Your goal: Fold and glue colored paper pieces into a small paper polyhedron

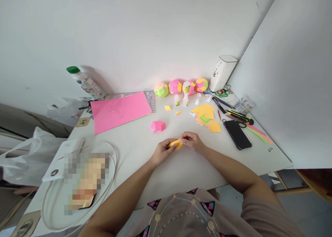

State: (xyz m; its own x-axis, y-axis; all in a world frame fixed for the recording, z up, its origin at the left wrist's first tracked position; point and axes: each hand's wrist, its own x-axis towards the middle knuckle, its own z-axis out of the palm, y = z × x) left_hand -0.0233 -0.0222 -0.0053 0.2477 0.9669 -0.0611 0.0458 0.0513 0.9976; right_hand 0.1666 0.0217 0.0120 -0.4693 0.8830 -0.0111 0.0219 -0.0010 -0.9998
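Observation:
Near the front middle of the white table, an orange-yellow folded paper piece (pixel 178 145) is held between both hands. My left hand (pixel 165 150) pinches its left side, and my right hand (pixel 192 141) has its fingertips on the upper right corner. Just beyond my left hand lies a pink folded paper shape (pixel 157 126). Two small orange pieces (pixel 167 108) rest farther back. To the right of my right hand is a spread pile of orange, green and peach paper sheets (pixel 204 111).
Several paper balls (pixel 161 89) and small glue bottles (pixel 176 100) stand at the back. Pink sheets (pixel 119 112) lie at left, near a cable (pixel 115 161) and power strip (pixel 61 161). At right are a black phone (pixel 238 134), pens, scissors and a white container (pixel 222 73).

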